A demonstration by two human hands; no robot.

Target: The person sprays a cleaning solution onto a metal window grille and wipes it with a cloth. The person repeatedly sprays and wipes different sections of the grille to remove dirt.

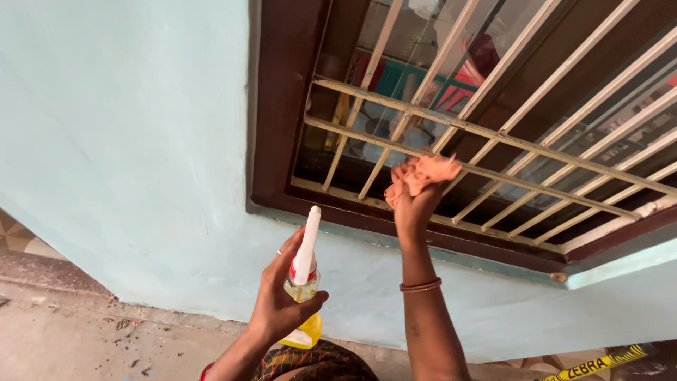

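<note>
A pale blue plastered wall (127, 141) fills the left side, above a grey concrete floor (63, 339). The left hand (282, 296) has its grip wrapped around a clear plastic spray bottle of yellow liquid with a white nozzle (305, 271), held upright just below the sill. To its right, the right hand (412, 208) clutches a crumpled orange cloth (423, 173) tightly, pressed against the cream metal window grille (493, 134) set in a dark brown wooden frame (278, 106).
</note>
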